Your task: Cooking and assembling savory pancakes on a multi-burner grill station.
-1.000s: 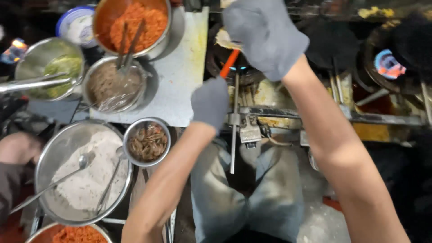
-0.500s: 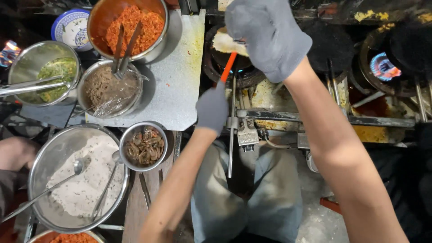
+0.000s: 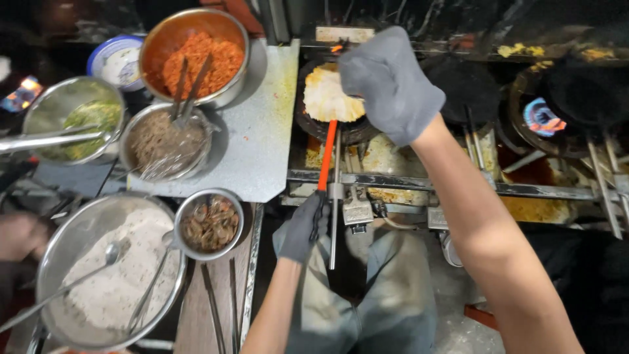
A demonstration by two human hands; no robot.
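Both my hands wear grey gloves. My left hand [image 3: 305, 227] grips the lower end of an orange-handled tool [image 3: 326, 156] that reaches up to a small black pan [image 3: 313, 126] on the stove. A pale yellow flatbread [image 3: 325, 99] lies in that pan. My right hand [image 3: 392, 84] hovers over the pan's right side, its fingers curled at the flatbread's edge; whether it holds anything is hidden. A thin metal rod [image 3: 334, 216] runs down from the pan beside the orange handle.
Left of the stove, a metal counter [image 3: 262, 141] has bowls of orange shredded filling [image 3: 196, 56], brown filling [image 3: 164, 141], green filling [image 3: 75, 121], white grains [image 3: 108, 275] and brown bits [image 3: 209, 224]. More black pans [image 3: 465, 85] and a lit burner [image 3: 542, 117] sit right.
My left hand has slid down the orange handle toward me. My right hand stays over the pan, and the flatbread now shows more fully beside it.
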